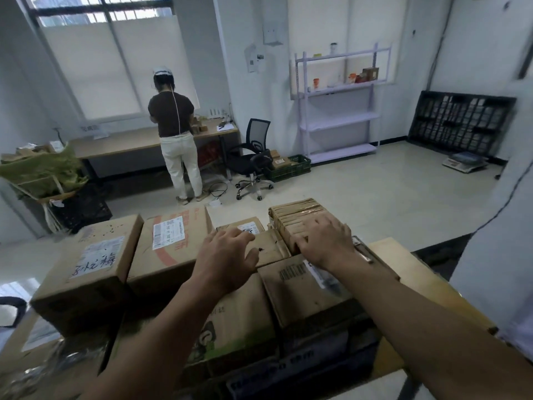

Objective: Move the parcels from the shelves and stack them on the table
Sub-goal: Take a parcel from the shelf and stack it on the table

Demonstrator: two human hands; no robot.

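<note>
The right hand (326,241) lies flat on a tape-wrapped brown parcel (294,215). The left hand (227,255), fingers loose, rests on a small cardboard parcel (271,249).

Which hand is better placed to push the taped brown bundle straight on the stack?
Right, I would judge. The right hand lies with spread fingers on top of the taped bundle. The left hand is over the small labelled box beside it, farther from the bundle.

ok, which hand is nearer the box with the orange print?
Left. The left hand lies just right of the orange-print box; the right hand rests farther right, on the taped parcel.
</note>
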